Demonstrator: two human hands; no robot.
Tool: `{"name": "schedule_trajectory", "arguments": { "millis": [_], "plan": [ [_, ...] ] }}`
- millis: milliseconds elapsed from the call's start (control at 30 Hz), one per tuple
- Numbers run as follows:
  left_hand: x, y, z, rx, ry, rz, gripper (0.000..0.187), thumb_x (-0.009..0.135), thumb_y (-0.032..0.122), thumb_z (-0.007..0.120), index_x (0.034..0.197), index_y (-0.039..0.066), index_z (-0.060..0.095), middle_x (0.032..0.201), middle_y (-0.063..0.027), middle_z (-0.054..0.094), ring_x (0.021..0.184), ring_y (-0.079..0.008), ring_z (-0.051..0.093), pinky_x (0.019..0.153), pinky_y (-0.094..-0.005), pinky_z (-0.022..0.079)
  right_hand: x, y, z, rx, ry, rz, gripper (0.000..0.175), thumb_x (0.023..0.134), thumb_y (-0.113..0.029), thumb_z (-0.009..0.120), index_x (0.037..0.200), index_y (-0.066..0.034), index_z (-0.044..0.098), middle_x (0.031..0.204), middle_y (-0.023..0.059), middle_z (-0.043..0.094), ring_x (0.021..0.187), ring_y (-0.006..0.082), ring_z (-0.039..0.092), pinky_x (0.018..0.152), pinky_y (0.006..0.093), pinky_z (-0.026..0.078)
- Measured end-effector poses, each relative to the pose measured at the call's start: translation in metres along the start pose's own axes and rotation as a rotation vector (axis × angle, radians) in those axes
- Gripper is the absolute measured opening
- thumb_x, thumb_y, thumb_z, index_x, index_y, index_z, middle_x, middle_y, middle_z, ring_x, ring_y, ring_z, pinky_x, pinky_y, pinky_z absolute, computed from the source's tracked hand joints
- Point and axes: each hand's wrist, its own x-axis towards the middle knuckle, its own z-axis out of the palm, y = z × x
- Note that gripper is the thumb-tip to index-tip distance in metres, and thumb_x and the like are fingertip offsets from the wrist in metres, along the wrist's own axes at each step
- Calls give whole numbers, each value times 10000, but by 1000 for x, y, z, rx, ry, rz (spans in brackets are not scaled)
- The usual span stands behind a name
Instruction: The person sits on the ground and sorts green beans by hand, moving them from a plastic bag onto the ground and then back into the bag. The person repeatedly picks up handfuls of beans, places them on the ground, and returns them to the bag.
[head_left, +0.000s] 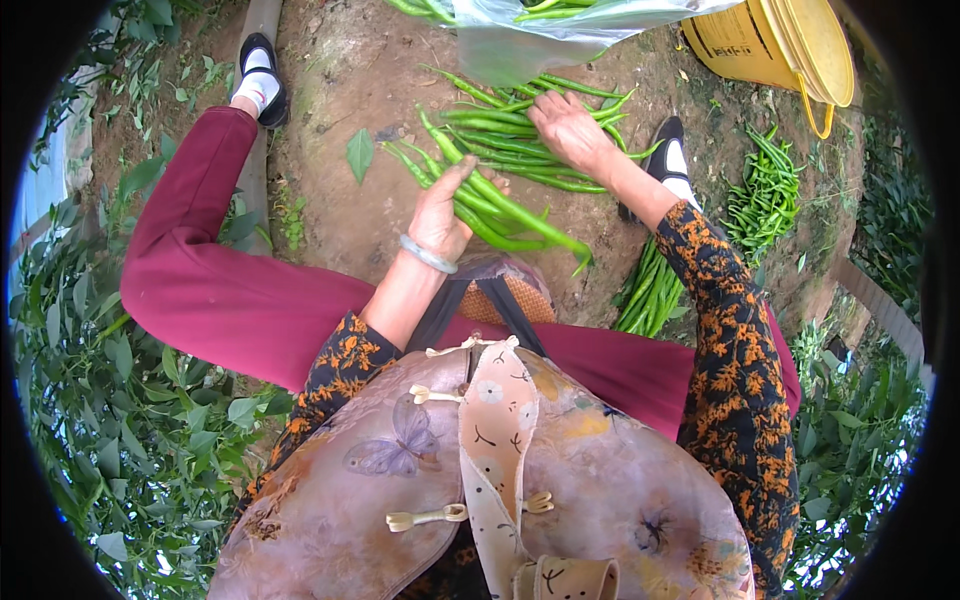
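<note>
My left hand (450, 206), with a pale bangle on its wrist, is closed around a bunch of long green chili peppers (499, 201), the thumb lying over them. To the right, my right hand (566, 129) reaches down onto a loose pile of green peppers (502, 142) on the soil, its fingertips bent among them; whether it grips one is hidden. Above the pile hangs a clear plastic bag (517, 49) with more green peppers behind and in it. One single green leaf (360, 155) lies on the ground left of the pile.
A yellow bucket (750, 45) lies tilted at the upper right. A heap of small curled green peppers (765, 195) and a bundle of long ones (651, 292) rest by my right foot. Leafy plants (150, 420) line both sides.
</note>
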Motion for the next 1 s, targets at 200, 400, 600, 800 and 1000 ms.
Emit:
{"name": "schedule_trajectory", "arguments": {
  "millis": [200, 400, 600, 800, 1000],
  "plan": [
    [2, -10, 5, -11, 64, -80, 168, 899, 218, 718, 964, 114, 603, 806, -42, 607, 754, -215, 621, 802, -448, 565, -42, -14, -10, 288, 9, 20, 164, 816, -79, 585, 970, -21, 593, 931, 144, 580, 933, 328, 597, 802, 443, 492],
    [6, -14, 0, -11, 201, -61, 200, 865, 204, 737, 963, 109, 590, 810, -44, 604, 736, -225, 610, 775, -449, 557, -13, 17, 2, 33, 8, 225, 186, 803, -63, 545, 969, -28, 622, 957, 151, 594, 949, 324, 633, 766, 427, 543],
    [10, -8, -4, 1, 350, -57, 230, 840, 196, 765, 957, 108, 587, 783, -41, 577, 697, -228, 590, 725, -449, 552, 6, 33, -17, 89, -56, 26, 193, 819, -88, 604, 994, -14, 632, 1060, 136, 587, 1041, 309, 590, 858, 426, 498],
    [13, -13, -5, 27, 340, -78, 231, 831, 181, 780, 942, 122, 586, 776, -22, 572, 687, -215, 579, 695, -443, 545, -30, 11, -71, 1071, -230, 710, 227, 972, -168, 608, 1089, 26, 593, 783, 93, 706, 529, 137, 633, 529, 303, 487],
    [21, -16, -11, -44, 215, -18, 332, 857, 154, 742, 1128, 11, 614, 1025, -120, 674, 789, -219, 625, 705, -379, 556, -88, -48, -91, 1496, -292, 871, 170, 992, -88, 565, 1105, 39, 558, 840, 88, 704, 639, 140, 687, 586, 257, 508]
  ]
}}
